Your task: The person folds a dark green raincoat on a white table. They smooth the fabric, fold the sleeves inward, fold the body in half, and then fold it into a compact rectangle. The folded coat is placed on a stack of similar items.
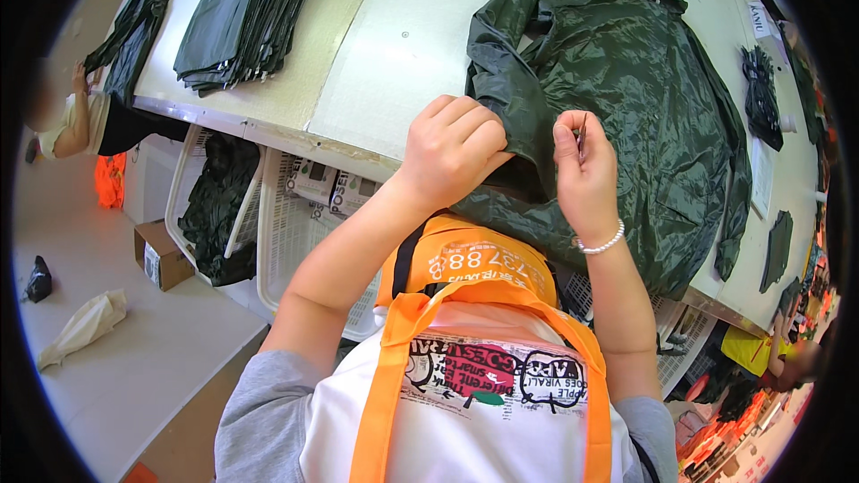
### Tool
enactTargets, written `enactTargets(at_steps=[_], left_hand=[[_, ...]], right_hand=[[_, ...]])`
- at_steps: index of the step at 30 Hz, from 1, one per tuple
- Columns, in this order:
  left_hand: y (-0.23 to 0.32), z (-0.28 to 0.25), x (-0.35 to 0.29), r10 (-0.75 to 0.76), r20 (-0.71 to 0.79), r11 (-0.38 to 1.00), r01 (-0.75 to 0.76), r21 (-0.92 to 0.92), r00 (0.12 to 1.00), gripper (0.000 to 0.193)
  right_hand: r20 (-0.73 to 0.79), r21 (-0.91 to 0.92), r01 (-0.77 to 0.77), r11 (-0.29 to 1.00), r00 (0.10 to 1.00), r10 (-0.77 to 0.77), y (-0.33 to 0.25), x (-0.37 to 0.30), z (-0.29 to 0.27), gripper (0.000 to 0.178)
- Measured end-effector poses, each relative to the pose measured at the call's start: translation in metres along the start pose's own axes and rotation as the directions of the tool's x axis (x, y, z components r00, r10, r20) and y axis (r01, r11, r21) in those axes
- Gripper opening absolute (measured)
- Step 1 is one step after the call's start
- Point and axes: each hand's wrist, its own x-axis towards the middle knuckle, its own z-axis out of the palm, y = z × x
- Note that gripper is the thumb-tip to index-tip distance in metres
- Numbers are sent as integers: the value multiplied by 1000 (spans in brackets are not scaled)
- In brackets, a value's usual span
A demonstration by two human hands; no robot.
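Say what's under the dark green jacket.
The white tabletop supports the dark green jacket and shows around it; anything sandwiched between them is covered.

Bright light glints off the dark garment (635, 94) (straight edges bowing toward black corners).

I see a dark green jacket (626, 98) on a white table (385, 54). The left hand (455, 148) pinches its sleeve (530, 116); the right hand (589, 165) holds a thin tool (582, 138).

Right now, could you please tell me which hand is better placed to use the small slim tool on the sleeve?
Probably the right hand: it holds the small slim tool close beside the open end of the dark green sleeve, which the left hand grips.
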Motion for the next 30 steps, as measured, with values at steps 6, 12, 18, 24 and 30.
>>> enactTargets(at_steps=[6, 12, 18, 24, 30], left_hand=[[-2, -3, -1, 5, -34, 1000, -6, -13, 999, 32], [0, -2, -2, 47, -9, 998, -46, 30, 999, 29], [0, -4, -3, 58, 1, 997, -58, 46, 998, 28], [-5, -8, -8, 52, 5, 998, -52, 44, 999, 28], [-12, -21, -10, 18, 53, 1000, -18, 15, 998, 29]], right_hand=[[188, -46, 18, 999, 982, -9, -6, -11, -21, 21], [247, -225, 248, 942, 950, -191, -20, -8, -14, 19], [246, -270, 250, 930, 952, -184, -23, -8, -10, 17], [171, -159, 194, 968, 971, -167, -18, -7, -2, 20], [138, -306, 343, 888, 939, -315, -11, -12, 25, 31]])
